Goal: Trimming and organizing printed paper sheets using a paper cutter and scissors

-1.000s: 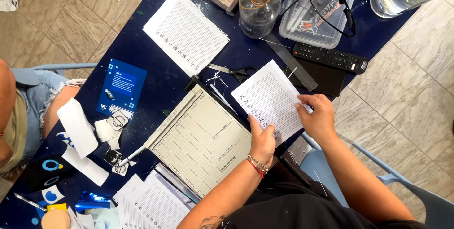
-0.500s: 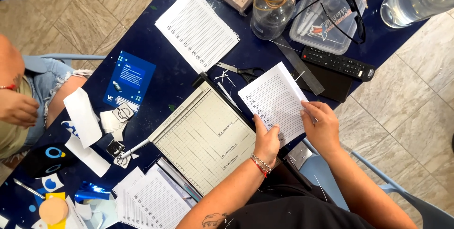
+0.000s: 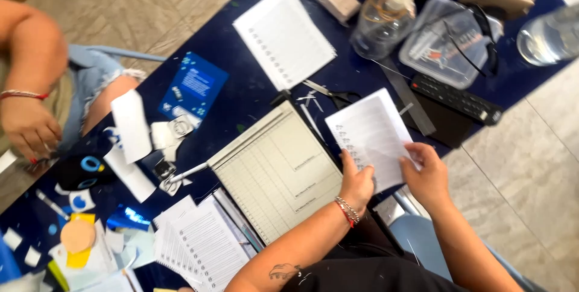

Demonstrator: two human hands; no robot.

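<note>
Table (image 3: 253, 96) crowded; both hands hold sheet (image 3: 371, 135) overhanging edge.

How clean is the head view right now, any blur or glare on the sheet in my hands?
Head view: slight motion blur softens the printed sheet held by left hand and right hand; even daylight, no glare on it; highlights on the water bottle.

We see a white printed sheet (image 3: 373, 135) with a column of small marks along its left edge, lifted and tilted just right of the paper cutter (image 3: 274, 171), near the table's right edge.
</note>
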